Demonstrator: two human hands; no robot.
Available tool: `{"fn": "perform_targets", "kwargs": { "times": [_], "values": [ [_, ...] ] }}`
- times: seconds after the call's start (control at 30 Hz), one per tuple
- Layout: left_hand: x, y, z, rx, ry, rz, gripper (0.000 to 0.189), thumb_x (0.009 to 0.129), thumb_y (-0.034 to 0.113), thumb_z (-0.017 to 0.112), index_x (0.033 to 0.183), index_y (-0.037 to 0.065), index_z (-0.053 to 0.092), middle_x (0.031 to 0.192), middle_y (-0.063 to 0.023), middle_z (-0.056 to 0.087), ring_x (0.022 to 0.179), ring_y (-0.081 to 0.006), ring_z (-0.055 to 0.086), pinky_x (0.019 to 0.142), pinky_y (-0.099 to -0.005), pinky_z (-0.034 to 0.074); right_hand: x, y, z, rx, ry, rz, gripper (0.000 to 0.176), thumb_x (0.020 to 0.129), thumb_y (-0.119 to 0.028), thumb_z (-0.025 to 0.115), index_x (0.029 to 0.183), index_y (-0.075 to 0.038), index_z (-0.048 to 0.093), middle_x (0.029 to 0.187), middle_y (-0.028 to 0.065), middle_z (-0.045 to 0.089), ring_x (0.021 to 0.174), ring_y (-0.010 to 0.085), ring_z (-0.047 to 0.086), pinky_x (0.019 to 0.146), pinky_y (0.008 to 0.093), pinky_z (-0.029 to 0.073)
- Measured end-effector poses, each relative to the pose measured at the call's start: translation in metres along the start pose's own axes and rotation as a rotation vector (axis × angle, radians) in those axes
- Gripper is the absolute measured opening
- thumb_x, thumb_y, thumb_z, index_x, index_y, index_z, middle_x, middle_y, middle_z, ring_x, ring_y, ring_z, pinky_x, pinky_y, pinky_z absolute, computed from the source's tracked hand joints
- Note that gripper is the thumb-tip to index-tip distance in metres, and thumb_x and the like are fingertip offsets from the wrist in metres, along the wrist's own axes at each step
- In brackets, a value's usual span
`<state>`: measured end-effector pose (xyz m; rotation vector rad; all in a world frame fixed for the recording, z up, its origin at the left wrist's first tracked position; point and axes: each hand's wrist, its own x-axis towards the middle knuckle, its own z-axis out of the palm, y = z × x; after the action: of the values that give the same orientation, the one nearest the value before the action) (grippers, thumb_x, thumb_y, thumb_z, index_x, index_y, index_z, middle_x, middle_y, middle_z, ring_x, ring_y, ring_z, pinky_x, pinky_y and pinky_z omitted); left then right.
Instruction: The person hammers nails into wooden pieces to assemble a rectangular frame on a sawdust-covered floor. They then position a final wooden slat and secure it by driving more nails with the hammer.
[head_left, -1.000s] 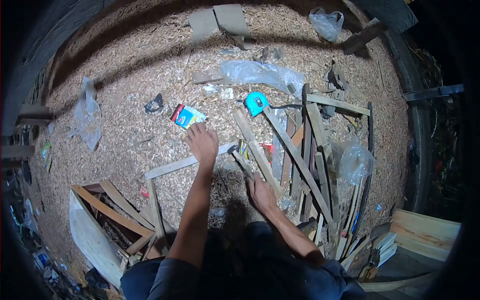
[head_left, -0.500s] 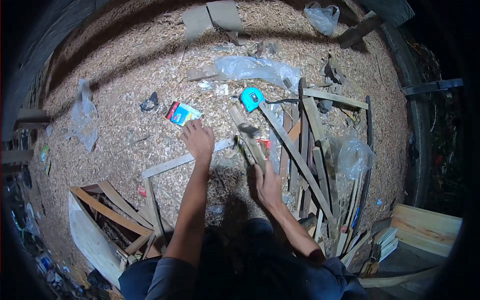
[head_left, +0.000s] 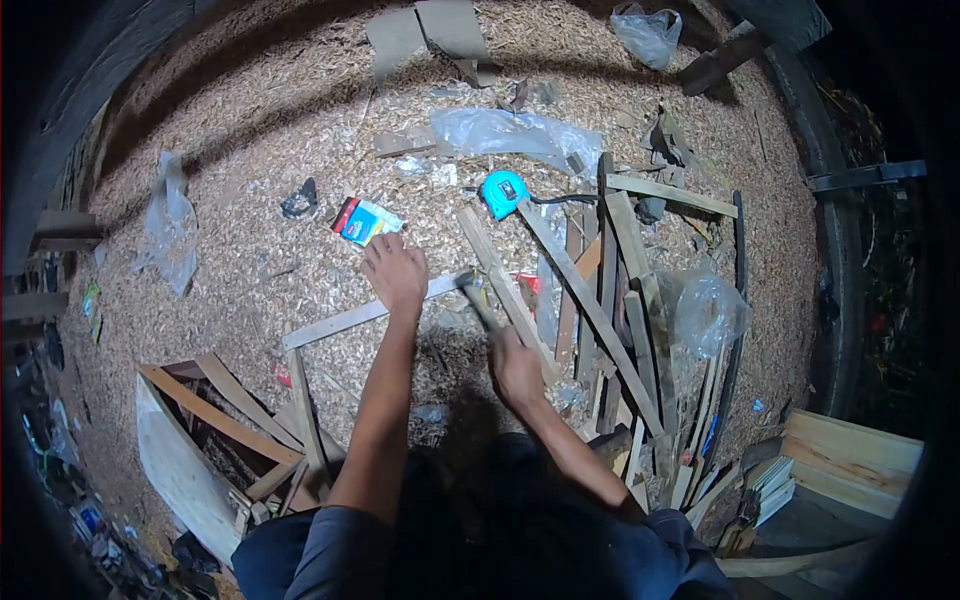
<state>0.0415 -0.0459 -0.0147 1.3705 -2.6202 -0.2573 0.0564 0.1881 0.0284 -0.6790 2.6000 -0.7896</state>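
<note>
My left hand presses down on a long pale wooden strip that lies on the sawdust floor. In my right hand is a hammer, and its head is down at the right end of that strip, close to my left fingers. A second wooden slat crosses just behind the hammer head. A small red and blue packet lies just beyond my left hand.
A blue tape measure lies beyond the slats. A heap of wooden offcuts and clear plastic bags fill the right. A wooden frame lies at lower left. Stacked boards sit at lower right.
The hammer rose half a second ago and has now come back down onto the strip's end. My left hand has stayed on the strip.
</note>
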Motion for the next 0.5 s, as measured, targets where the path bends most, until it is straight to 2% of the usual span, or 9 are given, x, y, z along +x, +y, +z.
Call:
{"fn": "perform_targets", "kwargs": {
  "times": [0.1,0.17,0.23,0.27,0.3,0.37,0.43,0.5],
  "values": [
    [0.009,0.0,0.002,-0.021,0.052,0.011,0.024,0.081,0.026,0.055,0.097,0.009,0.053,0.104,-0.0112,0.049,0.103,-0.0289,0.047,0.089,-0.0443,0.035,0.008,-0.01,-0.027,0.019,-0.099,0.099,0.026,0.099,-0.028,0.051,0.101,-0.002,0.045,0.062,0.0301,0.055,0.061,0.0489,0.059,0.053,0.0547,0.042],
    [0.003,-0.001,0.002,0.002,0.047,0.015,0.026,0.08,0.027,0.055,0.097,0.007,0.055,0.104,-0.0113,0.051,0.104,-0.0281,0.047,0.088,-0.0437,0.037,0.013,-0.037,-0.056,0.077,-0.075,0.101,0.026,0.099,-0.028,0.051,0.102,-0.002,0.045,0.062,0.0304,0.055,0.062,0.0485,0.06,0.053,0.0542,0.042],
    [0.004,-0.001,0.004,0.004,0.006,-0.006,0.026,0.08,0.026,0.056,0.097,0.007,0.055,0.104,-0.0114,0.051,0.105,-0.0283,0.048,0.088,-0.0438,0.037,0.012,-0.06,-0.075,0.324,0.161,0.012,0.027,0.1,-0.028,0.051,0.104,-0.002,0.046,0.063,0.0303,0.056,0.063,0.0481,0.06,0.054,0.0541,0.043],
    [0.005,-0.002,0.004,0.01,0.015,0.001,0.025,0.08,0.026,0.055,0.097,0.007,0.054,0.105,-0.0113,0.05,0.105,-0.0287,0.047,0.088,-0.0444,0.037,0.009,-0.05,-0.059,0.298,0.278,-0.074,0.026,0.099,-0.026,0.052,0.107,-0.001,0.047,0.064,0.03,0.056,0.064,0.0481,0.06,0.054,0.054,0.043],
    [0.004,-0.003,0.005,0.014,0.023,0.009,0.024,0.081,0.026,0.055,0.097,0.008,0.053,0.105,-0.0112,0.05,0.104,-0.029,0.047,0.088,-0.045,0.036,0.007,-0.033,-0.036,0.298,0.275,-0.072,0.026,0.099,-0.026,0.052,0.107,-0.001,0.047,0.064,0.03,0.056,0.064,0.0481,0.06,0.054,0.054,0.043],
    [0.0,-0.002,0.004,-0.004,0.037,0.014,0.026,0.08,0.027,0.056,0.097,0.008,0.053,0.105,-0.0116,0.05,0.105,-0.0294,0.047,0.09,-0.0455,0.036,0.008,-0.004,-0.004,-0.018,-0.073,0.03,0.026,0.098,-0.024,0.054,0.11,-0.001,0.048,0.064,0.0298,0.056,0.064,0.0482,0.06,0.054,0.0539,0.042],
    [0.003,-0.002,0.004,-0.035,0.07,0.027,0.026,0.08,0.027,0.056,0.098,0.007,0.054,0.105,-0.0121,0.05,0.106,-0.0297,0.047,0.091,-0.0456,0.036,0.017,-0.017,-0.029,-0.039,-0.087,0.011,0.024,0.097,-0.021,0.055,0.107,-0.001,0.048,0.064,0.0303,0.056,0.064,0.0496,0.059,0.055,0.0559,0.041],
    [0.005,-0.001,0.003,-0.032,0.021,0.016,0.028,0.08,0.027,0.056,0.099,0.007,0.054,0.106,-0.0123,0.05,0.107,-0.0299,0.047,0.092,-0.0456,0.036,0.011,-0.037,-0.05,0.171,-0.01,0.049,0.023,0.097,-0.021,0.055,0.106,-0.001,0.047,0.065,0.0301,0.057,0.064,0.0498,0.059,0.054,0.0559,0.041]
  ]
}}
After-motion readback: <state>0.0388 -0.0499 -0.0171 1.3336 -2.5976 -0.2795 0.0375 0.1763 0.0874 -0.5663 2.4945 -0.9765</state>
